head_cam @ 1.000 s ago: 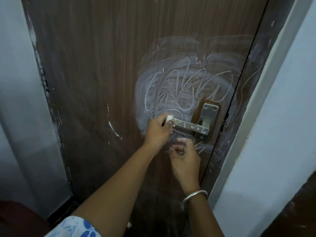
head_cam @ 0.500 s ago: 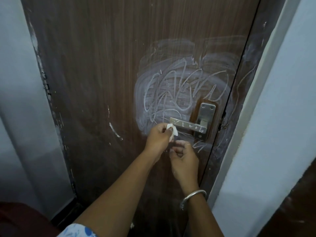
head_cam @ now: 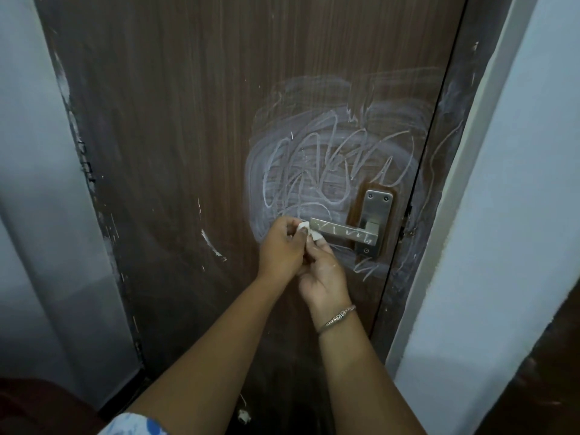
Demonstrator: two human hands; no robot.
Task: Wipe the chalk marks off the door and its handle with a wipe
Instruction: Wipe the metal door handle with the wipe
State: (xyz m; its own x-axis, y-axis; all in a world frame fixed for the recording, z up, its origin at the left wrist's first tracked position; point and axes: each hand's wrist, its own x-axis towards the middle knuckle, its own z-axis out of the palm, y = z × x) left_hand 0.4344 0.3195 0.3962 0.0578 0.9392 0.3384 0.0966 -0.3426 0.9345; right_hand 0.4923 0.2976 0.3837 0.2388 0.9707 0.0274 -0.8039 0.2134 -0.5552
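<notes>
A dark brown wooden door (head_cam: 194, 127) fills the view. White chalk scribbles and smears (head_cam: 329, 164) cover it above and left of a steel lever handle (head_cam: 345, 230), which carries small chalk ticks along its bar. A small white wipe (head_cam: 309, 230) sits at the handle's free left end. My left hand (head_cam: 282, 249) pinches the wipe from the left. My right hand (head_cam: 323, 274), a bangle on its wrist, comes up from below and its fingertips also pinch the wipe. More chalk strokes (head_cam: 365, 268) show under the handle plate.
The door frame (head_cam: 439, 189) on the right is also chalk-smeared, with a pale wall (head_cam: 508, 215) beyond it. A pale wall (head_cam: 34, 196) flanks the door's left. A small white scrap (head_cam: 244, 416) lies at the foot of the door.
The wipe came off the handle's end and dropped slightly. My right hand rose from below and now holds the wipe together with my left hand.
</notes>
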